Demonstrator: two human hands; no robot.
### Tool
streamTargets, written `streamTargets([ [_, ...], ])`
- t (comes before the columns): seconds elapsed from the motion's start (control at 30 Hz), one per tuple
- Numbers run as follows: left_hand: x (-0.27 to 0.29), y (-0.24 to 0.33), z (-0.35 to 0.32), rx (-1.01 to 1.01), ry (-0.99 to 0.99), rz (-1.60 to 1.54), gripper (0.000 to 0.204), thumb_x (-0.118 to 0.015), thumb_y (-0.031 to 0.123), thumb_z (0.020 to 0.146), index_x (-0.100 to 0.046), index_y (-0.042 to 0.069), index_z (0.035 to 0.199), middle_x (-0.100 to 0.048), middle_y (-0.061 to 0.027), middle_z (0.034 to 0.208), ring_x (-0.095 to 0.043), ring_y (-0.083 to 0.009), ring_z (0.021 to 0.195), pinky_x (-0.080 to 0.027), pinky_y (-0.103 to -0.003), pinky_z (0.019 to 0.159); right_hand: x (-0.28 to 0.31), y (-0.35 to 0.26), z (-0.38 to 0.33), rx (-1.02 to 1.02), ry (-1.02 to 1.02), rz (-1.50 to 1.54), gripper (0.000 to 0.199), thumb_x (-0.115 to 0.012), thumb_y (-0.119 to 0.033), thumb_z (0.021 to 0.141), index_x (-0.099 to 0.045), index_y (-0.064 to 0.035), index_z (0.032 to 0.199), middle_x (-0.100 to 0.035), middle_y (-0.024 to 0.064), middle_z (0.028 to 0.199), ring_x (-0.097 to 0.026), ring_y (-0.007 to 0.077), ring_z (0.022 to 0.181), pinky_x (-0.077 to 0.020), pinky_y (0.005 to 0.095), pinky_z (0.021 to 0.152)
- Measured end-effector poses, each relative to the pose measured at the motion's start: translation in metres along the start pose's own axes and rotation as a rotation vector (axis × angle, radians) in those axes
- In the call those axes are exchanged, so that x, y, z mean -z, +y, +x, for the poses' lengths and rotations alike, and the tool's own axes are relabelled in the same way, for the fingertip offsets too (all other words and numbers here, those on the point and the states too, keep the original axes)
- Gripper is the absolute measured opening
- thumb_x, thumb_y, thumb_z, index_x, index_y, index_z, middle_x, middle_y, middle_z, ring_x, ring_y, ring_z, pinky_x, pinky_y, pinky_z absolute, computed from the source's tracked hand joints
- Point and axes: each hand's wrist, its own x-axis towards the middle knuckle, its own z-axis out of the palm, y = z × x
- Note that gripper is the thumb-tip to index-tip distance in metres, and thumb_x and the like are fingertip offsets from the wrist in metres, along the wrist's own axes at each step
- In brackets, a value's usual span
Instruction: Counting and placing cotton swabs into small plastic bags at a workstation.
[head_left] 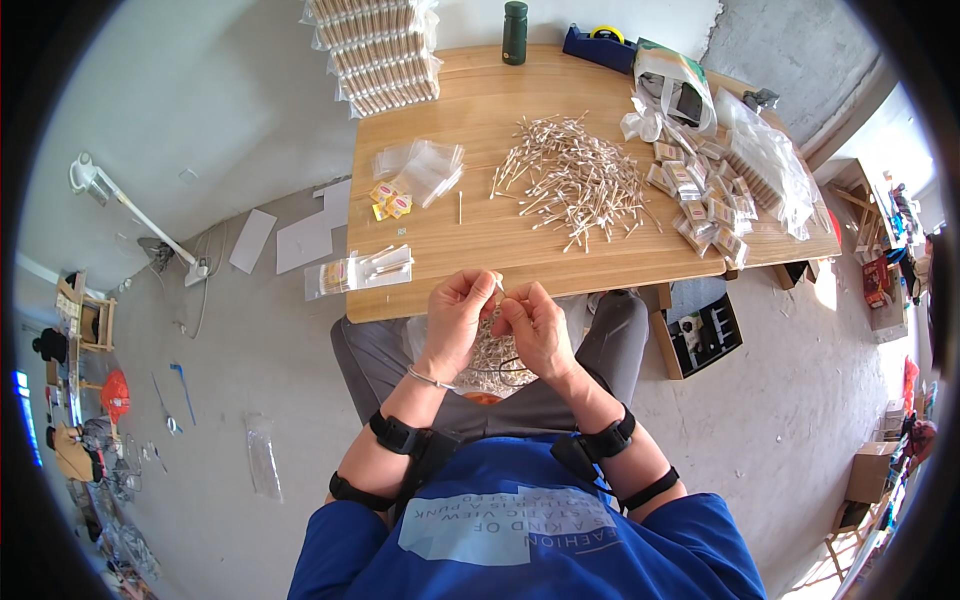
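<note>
My left hand [460, 318] and my right hand [541, 332] meet just off the table's front edge, above my lap. Both are closed in a pinch on a cotton swab [499, 284]; its white tip shows between the fingertips, and the rest is hidden. Beneath them, a clear bag of many loose swabs [492, 362] sits between my knees. A large pile of wooden-stick cotton swabs [575, 178] spreads over the table [455, 255]. To the left, a small clear pouch [358, 271] with several swabs and a label lies at the edge. One single swab [460, 207] lies alone.
Flat clear bags [420, 170] and yellow labels [391, 200] lie on the left. Filled small packs [703, 195] are heaped right, beside plastic bags [765, 150]. Stacked swab packs [385, 60], a dark green bottle [514, 33] and a blue tape dispenser [598, 49] stand at the back.
</note>
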Motion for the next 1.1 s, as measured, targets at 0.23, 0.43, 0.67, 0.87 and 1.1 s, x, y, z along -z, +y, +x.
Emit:
streamTargets([
  [0.23, 0.0, -0.004, 0.0, -0.051, 0.006, 0.033, 0.018, -0.067, 0.02, 0.094, -0.068, 0.002, 0.092, -0.058, 0.003, 0.073, -0.046, -0.0041, 0.062, -0.038, -0.019, 0.057, 0.0, 0.001, -0.001, 0.047, -0.006, -0.02, 0.015, -0.049, -0.013, 0.1, -0.055, 0.0, 0.097, -0.067, 0.0102, 0.07, -0.065, 0.0171, 0.066, -0.0527, 0.0303, 0.065],
  [0.43, 0.0, -0.006, 0.0, -0.082, 0.013, 0.048, 0.017, -0.066, 0.019, 0.095, -0.067, 0.002, 0.091, -0.058, 0.0029, 0.074, -0.046, -0.0039, 0.062, -0.038, -0.018, 0.057, 0.001, 0.002, -0.002, 0.074, -0.02, -0.009, 0.018, -0.046, -0.015, 0.102, -0.054, 0.0002, 0.096, -0.068, 0.0107, 0.07, -0.065, 0.0167, 0.066, -0.0531, 0.0308, 0.066],
  [0.67, -0.003, -0.006, -0.001, -0.118, 0.009, 0.048, 0.017, -0.064, 0.018, 0.096, -0.065, 0.004, 0.088, -0.061, 0.0023, 0.078, -0.045, -0.0031, 0.062, -0.038, -0.018, 0.057, 0.001, 0.006, -0.002, 0.091, -0.033, 0.042, 0.018, -0.046, -0.015, 0.103, -0.053, -0.0008, 0.094, -0.067, 0.0085, 0.071, -0.062, 0.0138, 0.066, -0.0516, 0.0292, 0.065],
  [0.87, -0.004, -0.006, -0.001, -0.105, 0.047, 0.035, 0.018, -0.062, 0.021, 0.098, -0.064, 0.005, 0.09, -0.058, 0.0035, 0.075, -0.044, -0.0031, 0.061, -0.038, -0.018, 0.056, 0.001, 0.008, -0.001, 0.113, -0.063, 0.146, 0.021, -0.044, -0.018, 0.104, -0.053, -0.0024, 0.093, -0.066, 0.0063, 0.071, -0.059, 0.0111, 0.066, -0.0494, 0.0267, 0.065],
  [1.1, 0.012, 0.004, 0.004, -0.086, 0.046, 0.081, 0.02, -0.061, 0.025, 0.098, -0.065, 0.006, 0.096, -0.055, 0.0045, 0.073, -0.046, -0.0034, 0.064, -0.039, -0.02, 0.059, 0.007, 0.009, 0.0, 0.027, -0.082, 0.246, 0.025, -0.045, -0.021, 0.105, -0.053, -0.0026, 0.091, -0.066, 0.0073, 0.073, -0.06, 0.0111, 0.07, -0.0483, 0.0256, 0.072],
])
